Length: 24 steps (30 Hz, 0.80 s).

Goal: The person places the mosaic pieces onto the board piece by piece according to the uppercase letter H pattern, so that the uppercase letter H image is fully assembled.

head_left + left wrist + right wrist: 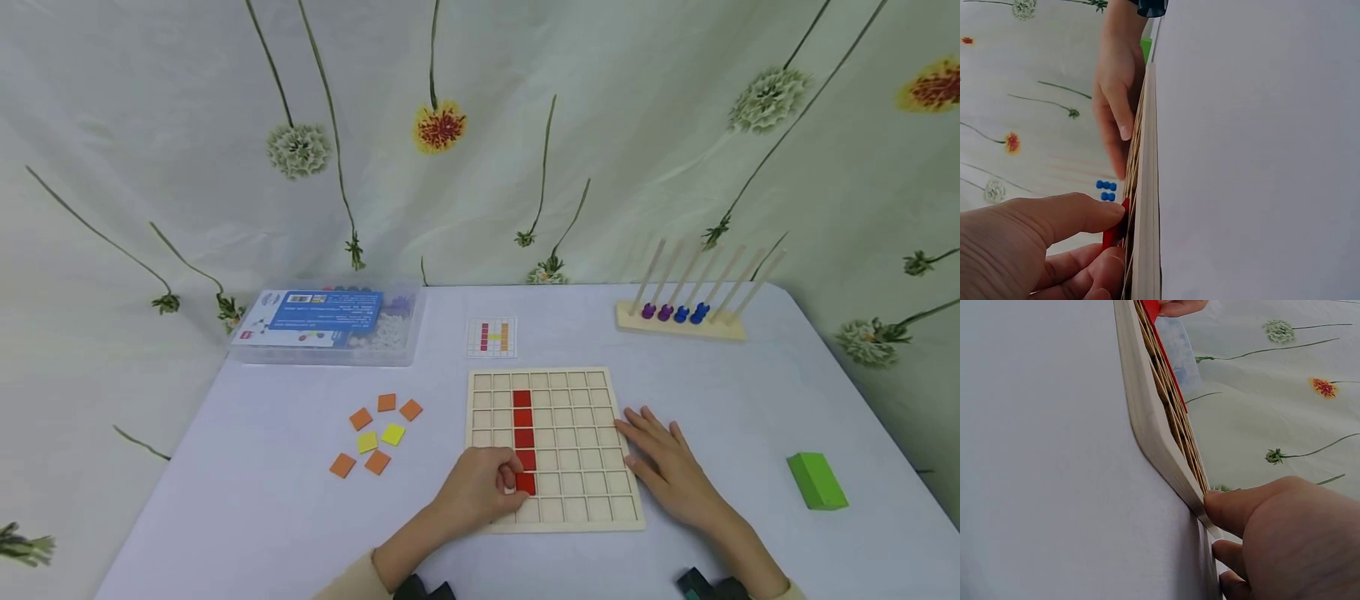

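A wooden grid board lies flat on the white table. Several red square tiles form a column in its third column of cells. My left hand pinches the lowest red tile between thumb and fingers; it stands tilted at the grid in the left wrist view. At the board's right edge, my right hand touches the rim with its fingers extended, the thumb against the side in the right wrist view. Loose orange tiles and yellow tiles lie left of the board.
Behind the board is a small pattern card. A lidded plastic box stands back left, a peg stand with purple and blue beads back right. A green block sits near the right table edge.
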### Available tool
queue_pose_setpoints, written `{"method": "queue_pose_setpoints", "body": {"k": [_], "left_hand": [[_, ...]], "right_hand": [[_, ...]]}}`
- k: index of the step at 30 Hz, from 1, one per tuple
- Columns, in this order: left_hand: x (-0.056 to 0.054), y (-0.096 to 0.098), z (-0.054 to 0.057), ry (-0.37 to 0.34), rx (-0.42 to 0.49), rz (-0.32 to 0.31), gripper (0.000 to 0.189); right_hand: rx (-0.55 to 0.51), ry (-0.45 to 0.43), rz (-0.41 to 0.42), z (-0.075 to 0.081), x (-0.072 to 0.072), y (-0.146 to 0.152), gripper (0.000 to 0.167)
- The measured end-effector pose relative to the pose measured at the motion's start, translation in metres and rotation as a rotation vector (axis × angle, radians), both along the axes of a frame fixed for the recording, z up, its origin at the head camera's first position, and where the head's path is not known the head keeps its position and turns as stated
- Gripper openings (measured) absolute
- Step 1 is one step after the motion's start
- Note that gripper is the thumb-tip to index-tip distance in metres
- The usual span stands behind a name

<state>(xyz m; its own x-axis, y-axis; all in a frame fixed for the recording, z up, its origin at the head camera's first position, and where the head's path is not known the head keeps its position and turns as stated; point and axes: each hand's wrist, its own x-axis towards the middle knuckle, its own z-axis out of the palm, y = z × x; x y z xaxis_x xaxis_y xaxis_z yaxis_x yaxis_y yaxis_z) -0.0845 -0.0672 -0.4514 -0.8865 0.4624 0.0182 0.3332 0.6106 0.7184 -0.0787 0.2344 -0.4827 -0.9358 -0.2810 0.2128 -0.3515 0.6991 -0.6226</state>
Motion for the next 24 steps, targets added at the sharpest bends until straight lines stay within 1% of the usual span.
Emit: {"method": "queue_pose_setpoints", "body": {"k": [6,16,20,24], "left_hand": [[0.0001,0.0023,-0.0026,0.031,-0.015,0.001,0.017],[0.0014,0.0045,-0.0015,0.067,-0.045,-0.003,0.018],[0.0022,0.0045,0.0003,0.085,-0.049,-0.01,0.02],[0.0035,0.0019,0.0054,0.121,-0.057,-0.014,0.022]], "right_hand": [[0.0,-0.002,0.0,0.0008,0.0009,-0.0003,0.047],[0.004,0.008,-0.003,-0.0005,0.002,-0.0005,0.047],[0.007,0.004,-0.006,-0.0004,0.001,-0.0002,0.047],[0.002,0.005,-0.002,0.0,0.0005,0.0,0.047]]}}
